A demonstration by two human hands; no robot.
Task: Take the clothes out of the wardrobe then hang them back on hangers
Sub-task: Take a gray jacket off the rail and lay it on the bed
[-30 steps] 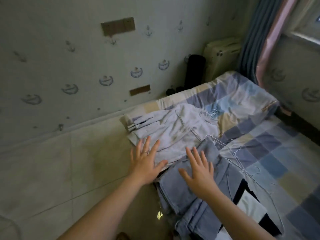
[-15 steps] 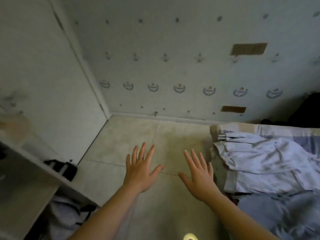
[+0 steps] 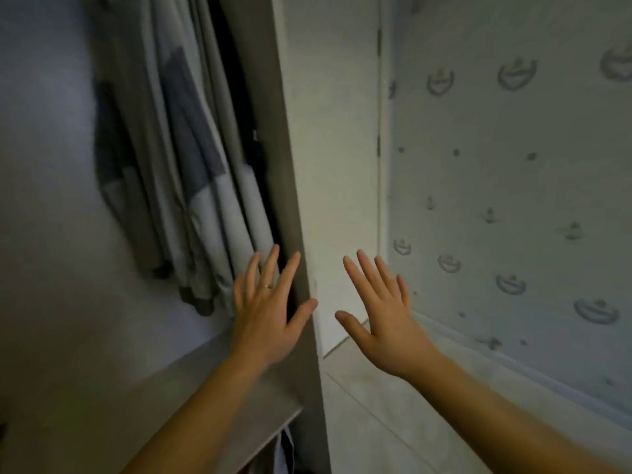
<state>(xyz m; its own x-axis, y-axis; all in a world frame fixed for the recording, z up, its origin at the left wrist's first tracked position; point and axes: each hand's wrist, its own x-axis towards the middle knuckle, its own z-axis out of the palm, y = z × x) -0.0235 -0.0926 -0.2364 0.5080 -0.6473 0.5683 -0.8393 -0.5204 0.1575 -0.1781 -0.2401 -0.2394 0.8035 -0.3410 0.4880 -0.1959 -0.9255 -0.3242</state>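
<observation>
Grey and pale blue clothes (image 3: 178, 172) are hanging in a tight bunch inside the wardrobe (image 3: 51, 165), their hems dangling above its shelf (image 3: 113, 367). Just to the right of them, the left hand (image 3: 265, 319) is reaching forward with fingers straight and spread, gripping nothing. Its fingertips are lying close to the lowest folds of the clothes, though whether they are touching the cloth cannot be told. A ring (image 3: 267, 286) is showing on one finger. The hand is overlapping the wardrobe's brownish side panel (image 3: 270, 131), which is running from top to bottom. Past the panel, the right hand (image 3: 379, 323) is hovering with fingers likewise straight and apart, holding nothing, in front of a white surface (image 3: 335, 165). Pale floor tiles (image 3: 393, 422) are lying below it, and a wall (image 3: 513, 200) papered with small printed motifs is filling the right side.
</observation>
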